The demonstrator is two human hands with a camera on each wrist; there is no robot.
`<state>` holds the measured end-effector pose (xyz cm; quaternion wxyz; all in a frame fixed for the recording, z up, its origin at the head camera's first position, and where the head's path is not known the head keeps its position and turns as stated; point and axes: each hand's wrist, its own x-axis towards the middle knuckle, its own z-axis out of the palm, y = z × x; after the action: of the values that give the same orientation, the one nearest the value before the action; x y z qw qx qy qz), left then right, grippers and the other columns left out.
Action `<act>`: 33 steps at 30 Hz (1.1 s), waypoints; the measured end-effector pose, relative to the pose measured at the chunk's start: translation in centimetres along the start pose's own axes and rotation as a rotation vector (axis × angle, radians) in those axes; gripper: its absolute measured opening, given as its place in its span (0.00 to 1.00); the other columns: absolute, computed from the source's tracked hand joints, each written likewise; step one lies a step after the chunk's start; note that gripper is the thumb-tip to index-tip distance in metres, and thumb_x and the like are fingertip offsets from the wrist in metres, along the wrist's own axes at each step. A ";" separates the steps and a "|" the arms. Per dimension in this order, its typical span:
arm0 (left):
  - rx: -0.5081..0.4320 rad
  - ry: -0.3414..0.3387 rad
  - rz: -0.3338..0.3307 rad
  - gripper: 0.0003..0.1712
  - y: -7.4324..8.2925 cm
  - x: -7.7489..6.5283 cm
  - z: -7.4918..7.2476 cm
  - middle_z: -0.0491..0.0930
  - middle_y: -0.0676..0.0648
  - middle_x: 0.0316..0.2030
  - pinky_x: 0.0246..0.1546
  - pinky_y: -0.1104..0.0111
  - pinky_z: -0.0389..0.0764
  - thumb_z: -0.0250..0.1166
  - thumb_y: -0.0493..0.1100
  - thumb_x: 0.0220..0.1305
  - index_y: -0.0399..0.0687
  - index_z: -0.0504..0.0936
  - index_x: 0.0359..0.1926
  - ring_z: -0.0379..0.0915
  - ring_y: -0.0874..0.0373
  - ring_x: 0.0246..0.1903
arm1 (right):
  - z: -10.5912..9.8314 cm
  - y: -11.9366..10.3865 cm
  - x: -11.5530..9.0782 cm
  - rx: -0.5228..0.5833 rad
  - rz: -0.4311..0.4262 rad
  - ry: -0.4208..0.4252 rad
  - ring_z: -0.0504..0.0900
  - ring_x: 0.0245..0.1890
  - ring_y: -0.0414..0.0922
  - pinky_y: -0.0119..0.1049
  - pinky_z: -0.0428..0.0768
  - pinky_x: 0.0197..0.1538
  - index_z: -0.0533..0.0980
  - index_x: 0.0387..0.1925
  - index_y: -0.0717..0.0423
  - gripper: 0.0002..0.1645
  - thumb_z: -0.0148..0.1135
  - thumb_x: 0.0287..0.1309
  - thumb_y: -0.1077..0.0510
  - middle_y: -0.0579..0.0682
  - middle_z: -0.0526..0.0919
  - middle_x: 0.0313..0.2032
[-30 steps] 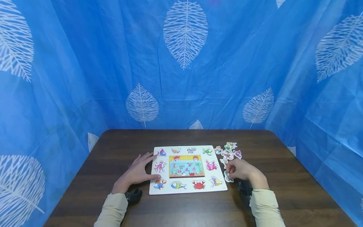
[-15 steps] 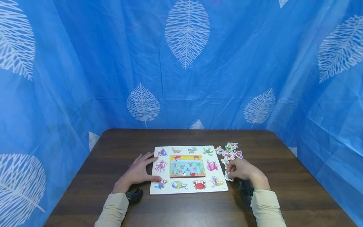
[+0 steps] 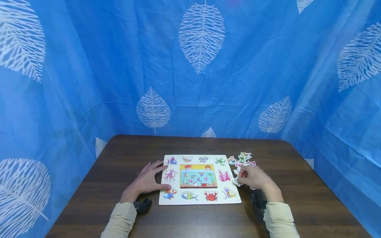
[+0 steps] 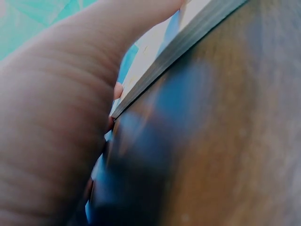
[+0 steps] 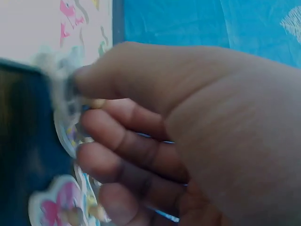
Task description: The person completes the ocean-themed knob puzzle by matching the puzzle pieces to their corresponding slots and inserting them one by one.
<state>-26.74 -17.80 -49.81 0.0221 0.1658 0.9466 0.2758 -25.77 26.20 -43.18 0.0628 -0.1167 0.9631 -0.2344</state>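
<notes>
A white puzzle board (image 3: 175, 200) with printed sea animals and an aquarium picture lies flat on the table. My left hand (image 3: 146, 180) rests at its left edge, fingers spread, the thumb on top near the lower left corner. In the left wrist view the thumb (image 4: 155, 9) lies over the board's edge (image 4: 164, 59). Just off the board's right side, my right hand (image 3: 255, 178) pinches a small white-edged puzzle piece (image 3: 236, 181) between thumb and fingers. That puzzle piece (image 5: 63, 80) is blurred in the right wrist view, so its picture cannot be told.
Several loose puzzle pieces (image 3: 243, 156) lie in a cluster right of the board, partly hidden by my right hand. A pink knobbed puzzle piece (image 5: 56, 202) is beneath the fingers. The dark wooden table (image 3: 190, 219) ends at a blue leaf-patterned curtain (image 3: 190, 99).
The right hand has picked up the puzzle piece and shifted it slightly left toward the board. The left hand keeps its place on the board. The head view has shifted a little.
</notes>
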 end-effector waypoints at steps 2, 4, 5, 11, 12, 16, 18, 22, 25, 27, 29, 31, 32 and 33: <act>-0.001 -0.003 -0.005 0.57 0.0 -0.1 0.1 0.63 0.41 0.77 0.78 0.38 0.47 0.75 0.74 0.47 0.51 0.74 0.72 0.51 0.40 0.79 | 0.4 -0.2 0.2 -0.001 -0.015 0.020 0.72 0.23 0.41 0.35 0.73 0.26 0.80 0.28 0.53 0.07 0.73 0.57 0.59 0.44 0.77 0.22; 0.001 -0.004 -0.010 0.57 0.0 -0.1 0.2 0.63 0.41 0.77 0.77 0.37 0.48 0.75 0.75 0.47 0.52 0.74 0.72 0.50 0.40 0.79 | 0.8 -0.5 0.6 -0.001 -0.021 0.037 0.72 0.23 0.41 0.34 0.72 0.26 0.80 0.29 0.53 0.07 0.73 0.58 0.58 0.44 0.77 0.22; 0.001 -0.004 -0.013 0.57 0.0 -0.1 0.3 0.63 0.41 0.77 0.77 0.37 0.48 0.75 0.75 0.46 0.52 0.74 0.72 0.50 0.40 0.79 | 1.0 -0.7 0.7 -0.004 -0.023 0.046 0.72 0.23 0.41 0.33 0.72 0.26 0.80 0.29 0.53 0.07 0.73 0.58 0.58 0.43 0.77 0.22; 0.000 0.001 -0.028 0.57 0.0 0.0 0.5 0.62 0.42 0.77 0.77 0.36 0.48 0.75 0.75 0.46 0.53 0.73 0.73 0.49 0.40 0.79 | 1.9 -2.1 2.5 -0.002 -0.031 0.070 0.74 0.24 0.40 0.32 0.73 0.28 0.81 0.29 0.53 0.09 0.74 0.59 0.55 0.43 0.78 0.23; -0.001 0.002 -0.030 0.57 0.0 0.1 0.4 0.62 0.42 0.78 0.77 0.37 0.48 0.75 0.75 0.46 0.54 0.73 0.73 0.49 0.40 0.79 | 2.0 -2.3 2.8 0.000 -0.032 0.071 0.74 0.24 0.41 0.33 0.74 0.28 0.81 0.30 0.53 0.09 0.74 0.59 0.55 0.43 0.79 0.23; -0.003 0.010 -0.038 0.56 0.0 0.2 0.3 0.62 0.42 0.77 0.77 0.36 0.48 0.75 0.74 0.46 0.54 0.73 0.73 0.49 0.40 0.79 | 2.3 -3.2 4.2 0.003 -0.031 0.080 0.76 0.24 0.41 0.34 0.76 0.27 0.82 0.32 0.52 0.09 0.74 0.60 0.53 0.43 0.80 0.25; -0.002 0.012 -0.041 0.56 0.1 0.3 0.2 0.62 0.42 0.77 0.77 0.36 0.48 0.75 0.74 0.46 0.54 0.73 0.73 0.49 0.40 0.79 | 2.5 -3.5 4.9 0.000 -0.034 0.091 0.76 0.25 0.41 0.34 0.77 0.28 0.82 0.32 0.53 0.09 0.74 0.60 0.53 0.43 0.81 0.26; 0.002 0.009 -0.048 0.56 0.2 0.3 0.1 0.62 0.42 0.78 0.77 0.36 0.48 0.74 0.75 0.47 0.54 0.73 0.73 0.48 0.40 0.79 | 3.1 -4.3 6.1 -0.013 -0.038 0.117 0.76 0.27 0.41 0.34 0.76 0.31 0.83 0.33 0.52 0.10 0.74 0.60 0.51 0.43 0.82 0.27; -0.002 0.006 -0.056 0.56 0.2 0.2 0.1 0.61 0.42 0.78 0.77 0.36 0.48 0.74 0.74 0.47 0.55 0.73 0.73 0.47 0.40 0.80 | 3.7 -4.8 6.8 -0.010 -0.025 0.137 0.77 0.28 0.41 0.35 0.77 0.34 0.83 0.33 0.51 0.10 0.74 0.60 0.49 0.42 0.83 0.27; -0.001 0.006 -0.057 0.56 0.2 0.1 0.1 0.61 0.42 0.78 0.77 0.36 0.48 0.75 0.74 0.47 0.54 0.73 0.73 0.47 0.40 0.80 | 4.1 -5.1 7.3 0.000 -0.017 0.144 0.77 0.29 0.41 0.36 0.79 0.36 0.84 0.33 0.51 0.11 0.74 0.60 0.49 0.42 0.83 0.28; 0.002 0.005 -0.058 0.55 0.2 0.0 0.1 0.61 0.42 0.78 0.77 0.36 0.47 0.75 0.74 0.48 0.55 0.73 0.73 0.47 0.40 0.80 | 4.5 -5.4 7.6 0.014 -0.009 0.148 0.78 0.30 0.41 0.37 0.80 0.38 0.84 0.34 0.51 0.11 0.74 0.60 0.49 0.42 0.83 0.28; 0.007 0.006 -0.053 0.55 0.2 0.0 0.2 0.61 0.42 0.78 0.77 0.36 0.48 0.74 0.74 0.48 0.54 0.73 0.73 0.48 0.40 0.80 | 5.0 -5.5 7.9 0.020 -0.009 0.153 0.78 0.30 0.41 0.39 0.80 0.39 0.84 0.34 0.51 0.11 0.74 0.60 0.49 0.42 0.83 0.28; 0.008 0.006 -0.051 0.55 0.2 0.0 0.2 0.61 0.42 0.78 0.77 0.37 0.48 0.74 0.74 0.48 0.55 0.73 0.73 0.48 0.40 0.80 | 5.2 -5.5 8.1 0.022 -0.005 0.154 0.78 0.30 0.41 0.39 0.80 0.39 0.84 0.33 0.51 0.10 0.74 0.60 0.49 0.42 0.83 0.28; 0.007 0.005 -0.049 0.55 0.2 0.0 0.2 0.61 0.43 0.78 0.77 0.37 0.48 0.74 0.74 0.49 0.55 0.73 0.73 0.48 0.41 0.80 | 5.4 -5.6 8.2 0.024 -0.003 0.157 0.78 0.30 0.40 0.38 0.80 0.38 0.83 0.33 0.51 0.10 0.74 0.60 0.50 0.42 0.83 0.28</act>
<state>-26.71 -17.54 -49.89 0.0257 0.1420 0.9513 0.2724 -31.65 16.96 -45.91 -0.0119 -0.0986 0.9619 -0.2546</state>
